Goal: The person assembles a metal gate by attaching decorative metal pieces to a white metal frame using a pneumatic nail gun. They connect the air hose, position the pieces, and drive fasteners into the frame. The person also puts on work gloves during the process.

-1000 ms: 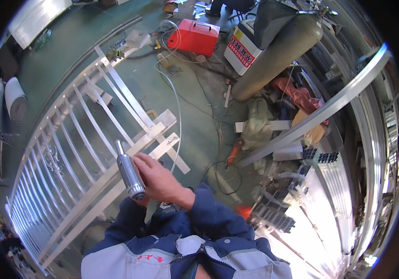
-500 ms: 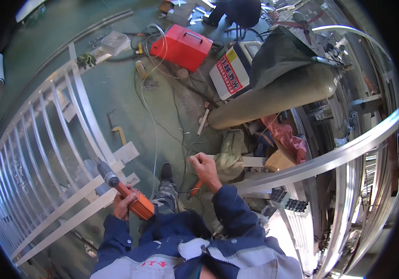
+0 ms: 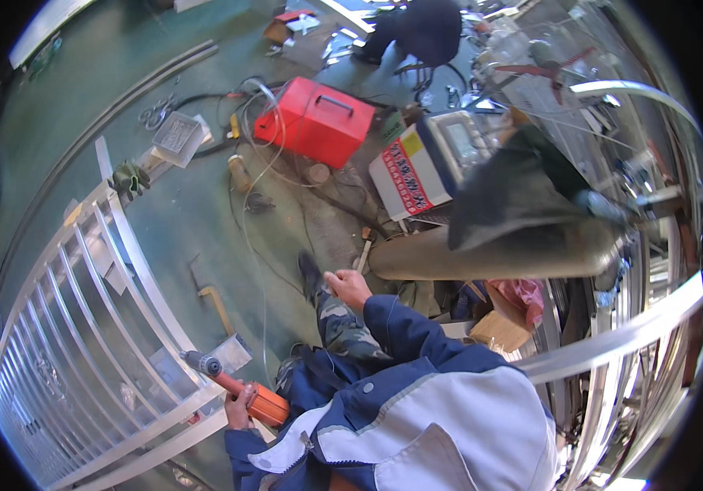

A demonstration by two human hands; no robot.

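Beside the metal railing frame (image 3: 81,327) lying flat on the green floor, left hand (image 3: 238,407) is wrapped shut around the orange body of a power tool (image 3: 241,389). Tool's grey nose points up-left, over the lower right corner of the frame; contact with the metal cannot be told.

Right hand (image 3: 348,286) reaches forward, away from the frame, fingers curled near a small hammer-like tool (image 3: 363,250) on the floor. Whether the hand has hold of it, or how far the fingers are closed, cannot be told. Sleeve is dark blue; jacket grey and blue.

Other items, placed relative to the frame:
- Red toolbox (image 3: 316,123), well beyond the frame's far right corner, with cables running past it.
- White machine with a red and yellow label (image 3: 417,168), right of the toolbox, further from the frame.
- Long gas cylinder (image 3: 490,254), lying on its side, well to the right of the frame, partly under a dark cloth.
- Yellow bent piece (image 3: 216,304) on the floor just off the frame's right rail.
- Second person in dark clothing (image 3: 421,29), crouched far past the toolbox.
- Bright metal rail (image 3: 613,344) on the far right, well apart from the frame.
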